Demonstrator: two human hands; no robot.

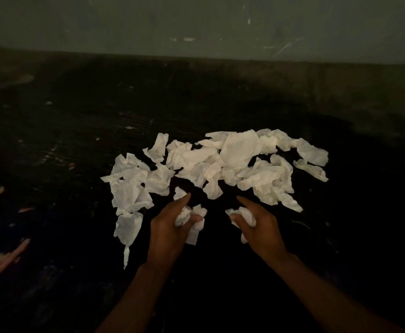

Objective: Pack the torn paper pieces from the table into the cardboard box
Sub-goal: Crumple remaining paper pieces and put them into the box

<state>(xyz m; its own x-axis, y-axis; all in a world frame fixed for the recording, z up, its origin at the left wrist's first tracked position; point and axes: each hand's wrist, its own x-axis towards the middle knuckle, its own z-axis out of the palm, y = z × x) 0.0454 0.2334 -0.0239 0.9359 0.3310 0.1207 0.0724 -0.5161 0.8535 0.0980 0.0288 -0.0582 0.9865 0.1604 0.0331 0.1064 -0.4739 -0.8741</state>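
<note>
Far left: pinkish scraps [4, 258] are lying on the dark table [76, 104]. What they are cannot be told in this light, and they are not being counted as task paper.

Left of pile: a long strip [127, 228] is trailing toward the near edge, at the fringe of the heap. It is likely to be missed in a bulk sweep.

Left hand [170, 227]: a crumpled wad [188, 217] is being gripped by curled fingers and thumb, with the index finger pointing straight at the pile. A tail of paper is dangling below the fist and is being judged the first bit to drop in transit.

Centre: the torn paper pieces [220, 162] are lying in a loose, overlapping heap on the table, just beyond both hands. Most of the job is being judged not yet done.

Right hand [261, 227]: a second wad [244, 216] is being held the same way, index out, with corners sticking out of the grip.

Far right: two pieces [313, 169] are sitting slightly apart from the heap.

Cardboard box: not in view, so its position cannot be told.

Risks: both hands are being kept loaded, so further grabbing is likely to squeeze pieces out. Light paper is likely to be dragged off the table by fast arm moves. Small shreds are being hidden by the dim light.
</note>
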